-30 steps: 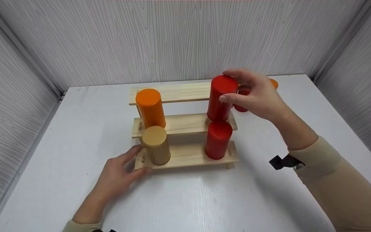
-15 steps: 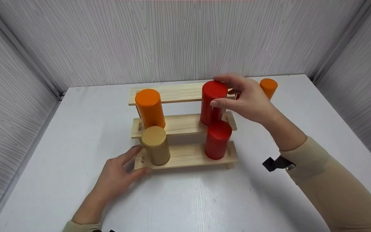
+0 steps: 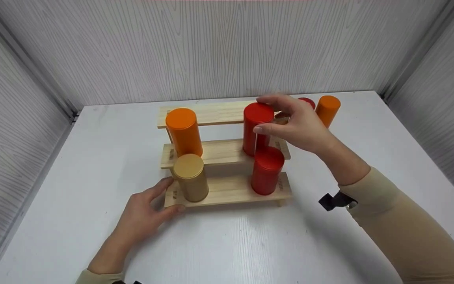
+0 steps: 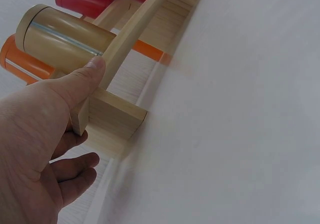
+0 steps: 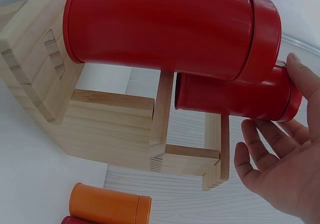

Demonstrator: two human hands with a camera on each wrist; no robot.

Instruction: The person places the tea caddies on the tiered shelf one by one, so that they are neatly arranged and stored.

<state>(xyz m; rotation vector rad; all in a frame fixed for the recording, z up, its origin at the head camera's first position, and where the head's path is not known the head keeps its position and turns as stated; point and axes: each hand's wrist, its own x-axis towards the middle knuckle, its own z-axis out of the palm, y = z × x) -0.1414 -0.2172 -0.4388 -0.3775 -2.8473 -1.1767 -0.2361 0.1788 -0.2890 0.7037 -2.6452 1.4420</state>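
My right hand grips the upper part of a red canister between thumb and fingers. That canister stands upright at or just over the middle step's right part; contact underneath cannot be told. In the right wrist view, the same canister shows beyond a nearer red one. My left hand holds the left end of the three-step wooden rack, thumb at the front edge. Beside it a gold canister stands on the lowest step, with a red canister on that step's right.
An orange canister stands at the middle step's left. Behind my right hand, another orange canister and a partly hidden red one stand on the white table. Pale wood-grain panels enclose the table.
My right hand has moved left and slightly down with the red canister, now farther in from the middle step's right end. More of the canisters behind it shows. My left hand stays put.
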